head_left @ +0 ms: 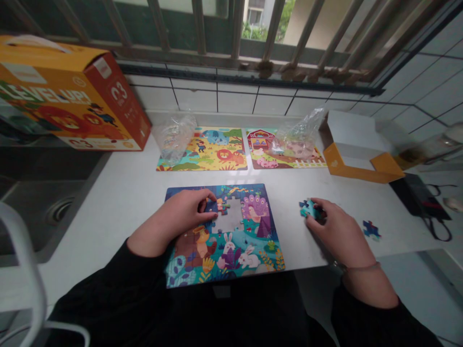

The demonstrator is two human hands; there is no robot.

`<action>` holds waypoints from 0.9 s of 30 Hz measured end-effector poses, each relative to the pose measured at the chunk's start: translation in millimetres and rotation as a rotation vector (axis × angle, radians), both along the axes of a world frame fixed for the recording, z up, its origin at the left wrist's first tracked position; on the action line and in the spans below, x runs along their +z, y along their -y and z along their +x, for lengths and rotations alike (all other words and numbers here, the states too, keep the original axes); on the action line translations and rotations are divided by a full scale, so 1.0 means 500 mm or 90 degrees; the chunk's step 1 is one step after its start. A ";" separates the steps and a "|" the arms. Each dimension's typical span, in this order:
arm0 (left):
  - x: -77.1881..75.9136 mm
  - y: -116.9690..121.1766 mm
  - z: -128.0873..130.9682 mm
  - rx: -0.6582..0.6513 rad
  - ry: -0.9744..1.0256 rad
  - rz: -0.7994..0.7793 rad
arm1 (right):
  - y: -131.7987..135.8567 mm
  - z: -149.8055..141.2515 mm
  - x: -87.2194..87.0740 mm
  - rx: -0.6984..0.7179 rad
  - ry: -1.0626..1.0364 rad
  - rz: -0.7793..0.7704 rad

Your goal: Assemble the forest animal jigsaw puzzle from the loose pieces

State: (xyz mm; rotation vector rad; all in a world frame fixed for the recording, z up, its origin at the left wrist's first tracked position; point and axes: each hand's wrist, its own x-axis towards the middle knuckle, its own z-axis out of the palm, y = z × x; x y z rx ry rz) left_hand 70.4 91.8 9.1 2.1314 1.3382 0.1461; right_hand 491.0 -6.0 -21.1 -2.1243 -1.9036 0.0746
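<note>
A jigsaw puzzle (248,260) with forest animals lies on the white counter in front of me, with a grey gap (231,219) in its upper middle. My left hand (188,209) rests on its left side, thumb and index finger apart beside the gap's left edge. To the right of the puzzle, my right hand (331,224) is closed on a teal puzzle piece (308,208), gripped between thumb and fingers just at the counter. A loose dark blue puzzle piece (371,230) lies farther right, apart from the right hand.
Two picture puzzles, one with lions (226,156) and one with a farm (265,161), lie behind under crumpled clear plastic bags (177,140). An orange carton (112,106) stands left by the sink (47,241). An opened box (350,166) and a black case (415,197) are right.
</note>
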 end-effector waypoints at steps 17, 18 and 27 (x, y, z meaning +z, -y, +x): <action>0.040 -0.043 0.022 -0.044 -0.099 0.037 | -0.249 -0.248 0.092 0.363 -0.390 -0.004; 0.043 -0.049 0.022 -0.042 -0.104 0.038 | -0.254 -0.258 0.081 0.368 -0.442 -0.031; 0.016 -0.078 0.017 -0.039 -0.017 0.040 | -0.262 -0.243 0.008 0.354 -0.619 -0.132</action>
